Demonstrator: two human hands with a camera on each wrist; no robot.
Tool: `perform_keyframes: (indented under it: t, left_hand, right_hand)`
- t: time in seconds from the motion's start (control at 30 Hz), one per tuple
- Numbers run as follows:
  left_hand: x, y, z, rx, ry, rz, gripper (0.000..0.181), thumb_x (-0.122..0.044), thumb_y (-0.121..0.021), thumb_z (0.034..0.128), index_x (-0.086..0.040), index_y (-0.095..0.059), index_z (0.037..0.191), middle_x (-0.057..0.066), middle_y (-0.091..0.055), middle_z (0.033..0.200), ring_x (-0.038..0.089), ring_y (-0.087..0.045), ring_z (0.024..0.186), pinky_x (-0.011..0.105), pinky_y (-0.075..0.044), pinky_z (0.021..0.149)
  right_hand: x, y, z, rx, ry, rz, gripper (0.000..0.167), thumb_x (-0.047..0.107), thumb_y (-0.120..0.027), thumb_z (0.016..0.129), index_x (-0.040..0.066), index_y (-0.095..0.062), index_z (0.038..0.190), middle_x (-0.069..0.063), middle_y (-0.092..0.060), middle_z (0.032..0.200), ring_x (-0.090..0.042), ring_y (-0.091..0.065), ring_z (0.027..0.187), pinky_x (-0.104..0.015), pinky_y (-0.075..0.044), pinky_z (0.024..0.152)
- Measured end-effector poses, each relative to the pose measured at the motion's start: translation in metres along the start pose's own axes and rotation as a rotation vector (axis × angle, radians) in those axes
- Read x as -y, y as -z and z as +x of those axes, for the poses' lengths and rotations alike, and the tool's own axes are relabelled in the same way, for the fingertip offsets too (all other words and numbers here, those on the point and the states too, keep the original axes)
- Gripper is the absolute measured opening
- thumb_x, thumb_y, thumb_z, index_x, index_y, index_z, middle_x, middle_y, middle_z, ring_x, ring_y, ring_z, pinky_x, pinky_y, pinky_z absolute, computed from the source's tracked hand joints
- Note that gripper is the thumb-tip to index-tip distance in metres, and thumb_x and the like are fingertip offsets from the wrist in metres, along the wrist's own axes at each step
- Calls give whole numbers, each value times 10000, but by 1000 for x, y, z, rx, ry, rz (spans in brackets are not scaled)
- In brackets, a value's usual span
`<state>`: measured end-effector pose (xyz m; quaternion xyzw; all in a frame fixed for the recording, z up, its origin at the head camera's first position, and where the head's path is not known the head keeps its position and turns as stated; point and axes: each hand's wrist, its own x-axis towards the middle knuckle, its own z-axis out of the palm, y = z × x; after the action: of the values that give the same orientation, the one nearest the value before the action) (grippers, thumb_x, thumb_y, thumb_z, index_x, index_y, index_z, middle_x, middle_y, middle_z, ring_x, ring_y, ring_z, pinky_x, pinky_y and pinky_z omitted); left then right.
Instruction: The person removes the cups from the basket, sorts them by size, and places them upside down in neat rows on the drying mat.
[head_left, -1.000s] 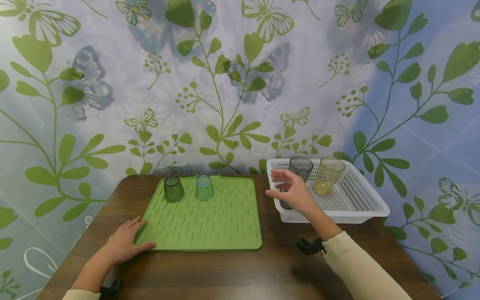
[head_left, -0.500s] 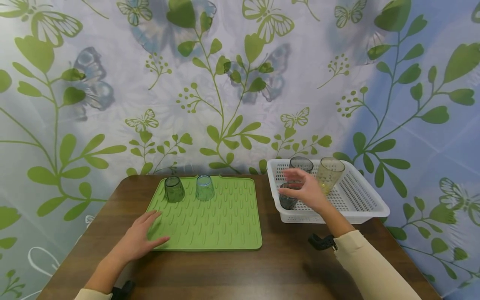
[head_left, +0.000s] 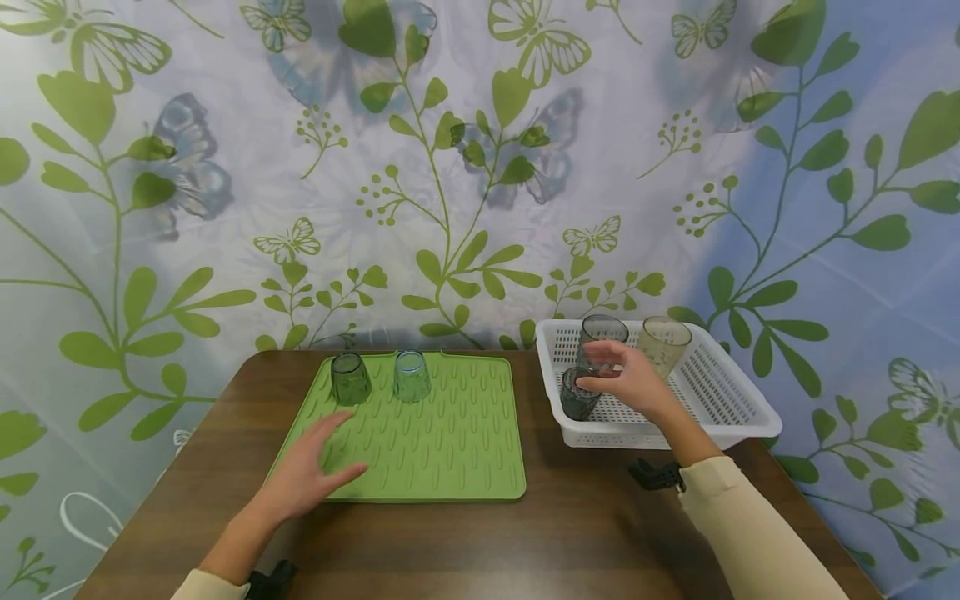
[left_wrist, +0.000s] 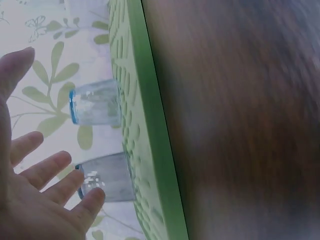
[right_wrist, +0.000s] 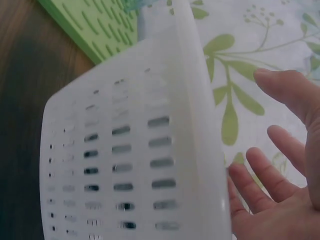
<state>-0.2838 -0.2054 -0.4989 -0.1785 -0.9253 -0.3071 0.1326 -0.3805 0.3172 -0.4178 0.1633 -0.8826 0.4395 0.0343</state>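
My left hand point(head_left: 303, 471) hovers over the left front part of a green ridged drying mat point(head_left: 450, 442), fingers spread and holding nothing. Beyond it on the mat stand a dark green-looking glass point(head_left: 350, 380) and a clear, blue-rimmed glass point(head_left: 412, 377). Over a white perforated basket point(head_left: 727, 400) my right hand point(head_left: 633, 379) stays with thumb and fingers apart. Its thumb is nearest a small dark grey glass point(head_left: 578, 398) at the basket's left front; contact cannot be told. Behind the hand are a taller grey glass point(head_left: 592, 333) and a yellowish glass point(head_left: 670, 337), both partly hidden.
All of it stands on a brown wooden table point(head_left: 465, 550). A patterned curtain point(head_left: 450, 167) with leaves and butterflies hangs behind. A strip of bare table separates the mat from the basket, whose raised rim point(right_wrist: 200, 100) is close to my right hand.
My left hand has lifted and moved right across the mat's corner. My right hand has shifted right over the basket, uncovering the small dark grey glass. The glasses have kept their places.
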Motion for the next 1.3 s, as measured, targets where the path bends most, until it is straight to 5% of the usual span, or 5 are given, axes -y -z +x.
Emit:
perform_keyframes:
  t: [0.43, 0.9, 1.3]
  left_hand:
    - [-20, -15, 8, -62, -67, -96, 787, -381, -803, 896, -187, -426, 1560, 126, -487, 1557, 380, -471, 1421, 625, -448, 1078]
    - [-44, -27, 15, -45, -109, -239, 786, -246, -821, 888, -207, -417, 1561, 71, -493, 1555, 350, -517, 1393, 560, -481, 1086]
    - [-47, -39, 17, -36, -121, -275, 784, -319, -809, 901, -243, -401, 1566, 58, -492, 1559, 353, -537, 1373, 559, -474, 1089]
  right_hand:
    - [-12, 8, 3, 51, -82, -25, 755, 347, -842, 864, 54, -516, 1479, -240, -490, 1518, -463, -468, 1385, -623, -478, 1052]
    - [-26, 10, 13, 132, -174, -95, 850, 413, -850, 839, 52, -477, 1513, -276, -482, 1502, -482, -472, 1374, -617, -463, 1069]
    - [-33, 13, 19, 248, -217, -100, 935, 400, -864, 828, 67, -400, 1568, -318, -433, 1534, -513, -467, 1380, -601, -502, 1037]
